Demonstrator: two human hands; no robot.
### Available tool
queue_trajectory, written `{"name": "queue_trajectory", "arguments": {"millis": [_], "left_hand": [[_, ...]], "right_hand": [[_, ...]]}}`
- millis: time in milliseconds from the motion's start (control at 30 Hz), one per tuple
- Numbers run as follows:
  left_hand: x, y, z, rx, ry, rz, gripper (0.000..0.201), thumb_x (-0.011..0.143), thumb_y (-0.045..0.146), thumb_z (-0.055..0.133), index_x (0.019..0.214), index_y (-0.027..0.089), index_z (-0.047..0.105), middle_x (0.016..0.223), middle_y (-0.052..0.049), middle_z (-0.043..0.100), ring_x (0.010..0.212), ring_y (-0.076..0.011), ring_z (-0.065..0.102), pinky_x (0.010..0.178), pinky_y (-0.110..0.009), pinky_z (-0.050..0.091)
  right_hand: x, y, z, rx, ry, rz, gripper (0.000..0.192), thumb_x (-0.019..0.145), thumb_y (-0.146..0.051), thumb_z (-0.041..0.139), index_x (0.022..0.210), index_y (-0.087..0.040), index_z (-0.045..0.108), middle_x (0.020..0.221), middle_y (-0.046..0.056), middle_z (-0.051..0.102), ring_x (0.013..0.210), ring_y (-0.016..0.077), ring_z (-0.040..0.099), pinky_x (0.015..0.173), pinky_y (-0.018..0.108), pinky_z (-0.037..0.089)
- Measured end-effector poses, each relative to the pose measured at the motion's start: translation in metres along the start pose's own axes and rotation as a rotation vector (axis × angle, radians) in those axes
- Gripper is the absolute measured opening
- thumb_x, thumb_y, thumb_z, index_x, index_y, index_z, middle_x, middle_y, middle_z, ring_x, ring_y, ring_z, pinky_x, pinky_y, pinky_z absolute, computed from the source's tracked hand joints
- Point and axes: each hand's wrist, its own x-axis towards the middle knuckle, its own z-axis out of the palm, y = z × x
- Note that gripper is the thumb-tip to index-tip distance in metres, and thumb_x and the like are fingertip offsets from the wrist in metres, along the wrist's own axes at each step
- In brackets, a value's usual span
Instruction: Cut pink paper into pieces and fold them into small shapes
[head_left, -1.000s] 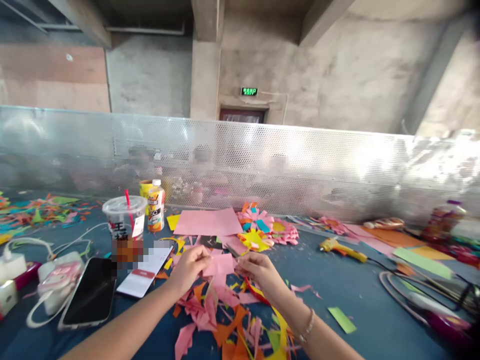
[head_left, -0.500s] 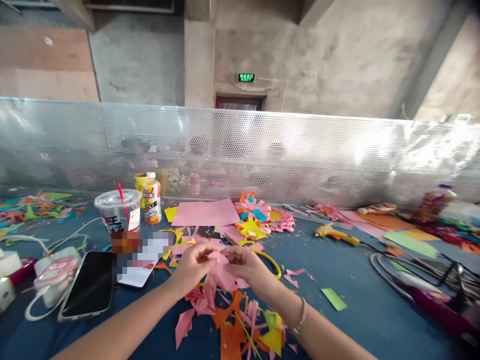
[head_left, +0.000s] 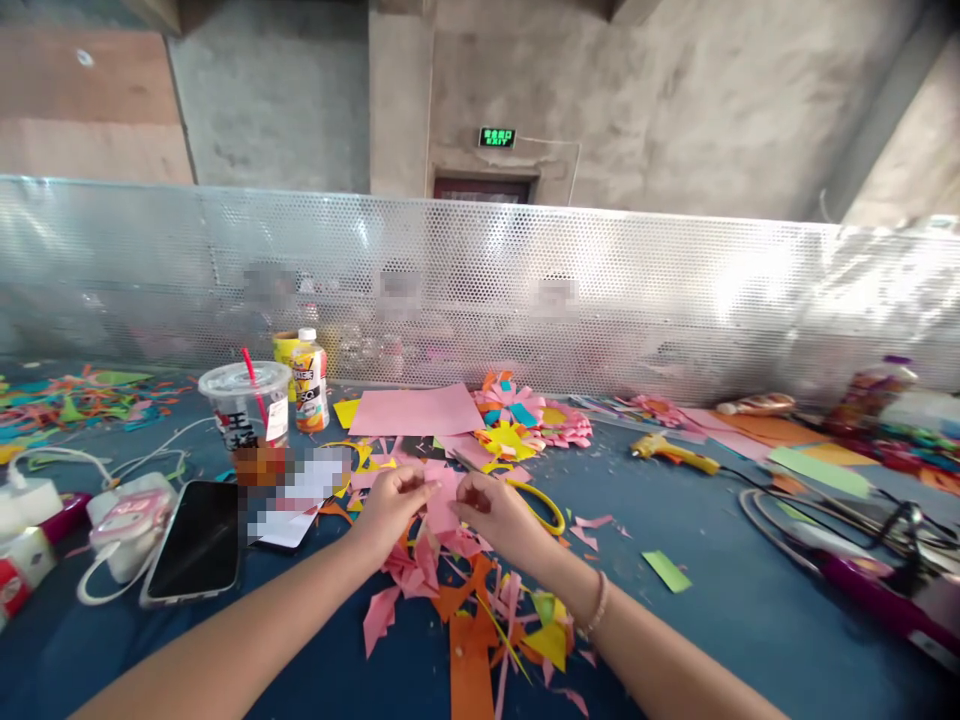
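Between my two hands is a small piece of pink paper [head_left: 443,503], pinched at its left edge by my left hand [head_left: 391,508] and at its right edge by my right hand [head_left: 491,510]. Beneath them lies a heap of pink, orange and yellow paper scraps [head_left: 420,565]. A pair of scissors with yellow handles [head_left: 553,508] rests just beyond my right hand, partly hidden by it. Past my hands, a pink paper sheet [head_left: 416,411] lies flat beside finished-looking paper flowers [head_left: 514,410] in pink, yellow and blue.
To the left are a phone [head_left: 193,545], a plastic cup with a red straw [head_left: 244,410] and a bottle [head_left: 309,385]. A yellow glue gun [head_left: 675,455] with its cord lies right. Behind runs a perforated metal screen [head_left: 637,300], with people blurred beyond it.
My hands have drawn slightly apart, and the pink paper between them now shows flatter and more upright. The whole view has shifted a little.
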Motion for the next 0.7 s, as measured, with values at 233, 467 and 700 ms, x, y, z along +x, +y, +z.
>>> {"name": "queue_trajectory", "arguments": {"millis": [233, 467, 700], "left_hand": [[0.002, 0.006, -0.008, 0.243, 0.083, 0.152, 0.019, 0.073, 0.031, 0.054, 0.071, 0.015, 0.063, 0.067, -0.002, 0.056, 0.062, -0.0126, 0.048, 0.057, -0.023, 0.036], [-0.001, 0.014, -0.011, 0.297, 0.082, 0.316, 0.018, 0.07, 0.027, 0.057, 0.08, 0.022, 0.071, 0.066, -0.002, 0.058, 0.062, -0.0135, 0.05, 0.059, -0.024, 0.04], [0.002, 0.007, -0.011, -0.276, 0.072, 0.034, 0.023, 0.063, 0.022, 0.056, 0.082, 0.017, 0.07, 0.077, -0.004, 0.067, 0.073, -0.0156, 0.059, 0.071, -0.028, 0.046]], "right_hand": [[0.0, 0.025, -0.047, -0.796, -0.2, 0.309, 0.038, 0.065, -0.023, 0.052, 0.099, -0.005, 0.054, 0.101, 0.021, 0.055, 0.092, 0.0285, 0.053, 0.075, 0.033, 0.039], [0.006, 0.042, -0.037, -0.742, -0.226, 0.36, 0.032, 0.063, -0.019, 0.051, 0.093, -0.008, 0.056, 0.089, 0.016, 0.063, 0.075, 0.0223, 0.061, 0.054, 0.024, 0.039], [0.008, 0.039, -0.04, -0.71, -0.107, 0.328, 0.027, 0.076, -0.034, 0.042, 0.079, -0.013, 0.058, 0.083, 0.015, 0.064, 0.078, 0.0243, 0.06, 0.063, 0.029, 0.041]]}}
